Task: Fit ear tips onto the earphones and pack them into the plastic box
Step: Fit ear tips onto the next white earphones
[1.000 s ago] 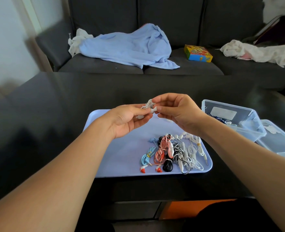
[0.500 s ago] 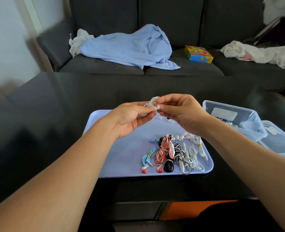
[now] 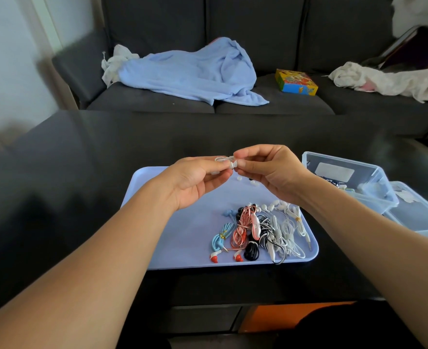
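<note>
A white earphone [image 3: 229, 161] is pinched between the left hand [image 3: 195, 181] and right hand [image 3: 271, 172] above the tray [image 3: 157, 187], held slightly higher than a second ago. Three or four loose tips [image 3: 252, 182] lie beneath; six or so bundles [image 3: 258, 230] stay put. One box [image 3: 346, 177] sits beside the tray.

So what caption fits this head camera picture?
Both hands pinch a white earphone above the blue tray.
</note>
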`<state>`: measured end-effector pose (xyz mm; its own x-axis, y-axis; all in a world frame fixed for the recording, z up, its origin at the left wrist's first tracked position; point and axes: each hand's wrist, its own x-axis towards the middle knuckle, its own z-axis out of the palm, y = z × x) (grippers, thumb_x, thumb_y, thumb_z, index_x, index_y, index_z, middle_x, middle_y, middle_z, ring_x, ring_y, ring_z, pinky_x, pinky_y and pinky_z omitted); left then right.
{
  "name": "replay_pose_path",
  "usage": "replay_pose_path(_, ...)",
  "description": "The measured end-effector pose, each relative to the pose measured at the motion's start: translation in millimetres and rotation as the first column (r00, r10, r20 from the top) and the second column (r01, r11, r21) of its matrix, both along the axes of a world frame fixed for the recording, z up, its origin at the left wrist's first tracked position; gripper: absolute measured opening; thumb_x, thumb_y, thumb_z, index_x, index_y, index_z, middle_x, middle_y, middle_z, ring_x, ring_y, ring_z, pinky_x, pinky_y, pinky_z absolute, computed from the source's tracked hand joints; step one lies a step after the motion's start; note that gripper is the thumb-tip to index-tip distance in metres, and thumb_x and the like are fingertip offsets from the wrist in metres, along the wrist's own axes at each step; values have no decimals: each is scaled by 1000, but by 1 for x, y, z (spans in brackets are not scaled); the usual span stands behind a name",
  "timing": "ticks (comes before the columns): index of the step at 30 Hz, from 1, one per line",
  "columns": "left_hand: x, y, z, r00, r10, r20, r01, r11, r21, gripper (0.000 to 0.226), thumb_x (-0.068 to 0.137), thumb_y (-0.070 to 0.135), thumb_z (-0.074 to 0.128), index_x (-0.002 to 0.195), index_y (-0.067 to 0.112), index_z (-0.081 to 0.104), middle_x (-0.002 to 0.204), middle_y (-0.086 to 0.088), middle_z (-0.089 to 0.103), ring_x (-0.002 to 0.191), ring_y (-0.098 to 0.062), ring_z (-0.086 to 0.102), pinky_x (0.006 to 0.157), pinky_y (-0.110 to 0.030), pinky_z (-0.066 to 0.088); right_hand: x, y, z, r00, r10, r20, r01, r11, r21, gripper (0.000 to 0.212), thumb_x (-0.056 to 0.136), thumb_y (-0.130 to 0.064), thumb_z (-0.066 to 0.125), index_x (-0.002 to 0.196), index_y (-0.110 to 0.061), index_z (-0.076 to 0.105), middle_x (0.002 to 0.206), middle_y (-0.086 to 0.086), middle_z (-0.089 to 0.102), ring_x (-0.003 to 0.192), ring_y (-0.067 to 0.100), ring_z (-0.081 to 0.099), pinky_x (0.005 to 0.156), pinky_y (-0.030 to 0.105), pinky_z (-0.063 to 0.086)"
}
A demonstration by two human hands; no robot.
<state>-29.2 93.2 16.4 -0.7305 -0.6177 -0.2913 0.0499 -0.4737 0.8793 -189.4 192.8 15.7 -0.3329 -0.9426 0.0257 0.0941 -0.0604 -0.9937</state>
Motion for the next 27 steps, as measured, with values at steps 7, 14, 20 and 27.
replay_pose_path(7,0,2,-2,1000,5,15,-5,1000,11,20,87,-2,68,107,-2,71,92,-9,75,75,-11,72,69,-18,58,0,3,2,960,-30,-277,21,999,-38,20,81,1,73,101,3,74,85,10,77,76,20,75,71,23,60)
replay_pose_path(14,1,4,1,999,12,-47,-5,989,150,8,91,4,65,96,1,71,81,-6,74,67,-7,69,71,-18,59,4,6,16,796,-105,-596,9,987,-162,17,75,-6,84,91,-3,79,81,5,78,75,17,76,73,28,61)
replay_pose_path(20,4,6,6,999,5,-48,8,964,268,14,75,5,71,86,-3,70,77,-10,71,61,-10,68,59,-18,59,7,9,24,495,-210,-843,-133,940,-313,11,82,-9,81,92,-6,80,87,0,77,80,7,73,76,23,59)
replay_pose_path(27,10,4,6,999,-35,-13,37,984,174,10,68,7,72,72,-2,76,76,-9,72,63,-10,69,66,-19,60,8,8,22,427,-234,-874,-185,923,-337,9,81,-7,81,90,-5,80,85,0,77,78,4,71,73,16,55)
